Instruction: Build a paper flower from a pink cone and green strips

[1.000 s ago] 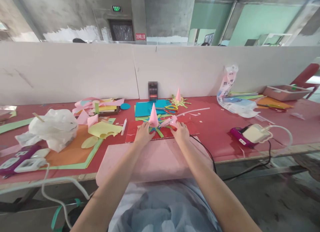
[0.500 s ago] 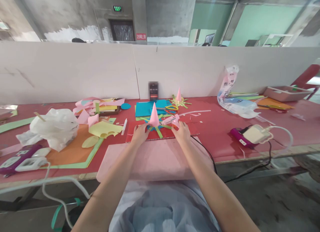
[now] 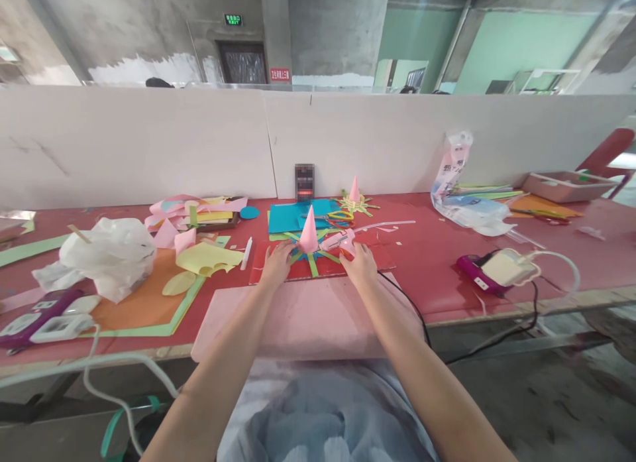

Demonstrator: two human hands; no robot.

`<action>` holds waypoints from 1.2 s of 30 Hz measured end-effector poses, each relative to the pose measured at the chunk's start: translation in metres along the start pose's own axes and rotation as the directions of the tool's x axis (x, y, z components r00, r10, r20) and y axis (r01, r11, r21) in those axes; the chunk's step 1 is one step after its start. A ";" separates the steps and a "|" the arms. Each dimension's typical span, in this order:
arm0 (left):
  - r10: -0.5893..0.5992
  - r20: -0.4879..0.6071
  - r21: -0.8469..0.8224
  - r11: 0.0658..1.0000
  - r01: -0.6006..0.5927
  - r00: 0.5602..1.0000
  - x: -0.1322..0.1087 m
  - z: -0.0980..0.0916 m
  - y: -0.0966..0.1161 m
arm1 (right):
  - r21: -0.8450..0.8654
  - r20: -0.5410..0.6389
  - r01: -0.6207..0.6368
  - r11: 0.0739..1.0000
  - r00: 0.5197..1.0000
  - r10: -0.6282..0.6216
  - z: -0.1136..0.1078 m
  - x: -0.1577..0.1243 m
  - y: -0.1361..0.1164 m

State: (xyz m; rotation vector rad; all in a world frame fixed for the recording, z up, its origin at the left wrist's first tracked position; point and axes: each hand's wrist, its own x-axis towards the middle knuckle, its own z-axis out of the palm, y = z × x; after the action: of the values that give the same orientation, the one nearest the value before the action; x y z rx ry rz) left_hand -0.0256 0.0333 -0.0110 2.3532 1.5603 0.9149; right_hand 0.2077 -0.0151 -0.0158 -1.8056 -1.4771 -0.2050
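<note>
My left hand (image 3: 277, 264) is at the left edge of a paper craft, its fingers pinched at the ends of the strips; the exact contact is partly hidden. The craft has a pink paper cone (image 3: 309, 234) standing on a blue base with green strips (image 3: 313, 265) fanning outward. My right hand (image 3: 362, 266) grips a pink hot glue gun (image 3: 340, 239), its nozzle pointing left toward the strips beside the cone. A clear glue stick (image 3: 385, 224) extends from the back of the gun. Under the craft lies a red board (image 3: 328, 271).
Behind the craft are blue paper (image 3: 284, 218), yellow-handled scissors (image 3: 342, 215) and a second coned craft (image 3: 354, 191). Paper scraps (image 3: 209, 258) and a white plastic bag (image 3: 112, 253) lie left. A purple power strip (image 3: 479, 275) sits right; the gun's black cord (image 3: 405, 294) crosses the table edge.
The craft has turned slightly, with its cone shifting a little right and the front green strip a little left. My left hand has drawn slightly left; the glue gun has barely moved.
</note>
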 end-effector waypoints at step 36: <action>0.051 -0.002 -0.241 0.969 -0.050 0.999 -0.004 0.008 0.019 | 0.096 0.033 -0.210 0.973 0.978 0.208 -0.006 0.001 -0.004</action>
State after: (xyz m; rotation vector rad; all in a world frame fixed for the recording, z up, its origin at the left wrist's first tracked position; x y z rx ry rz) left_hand -0.0071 0.0227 -0.0101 2.2304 1.3090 1.0445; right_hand 0.2064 -0.0180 -0.0096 -1.8720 -1.2785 -0.0054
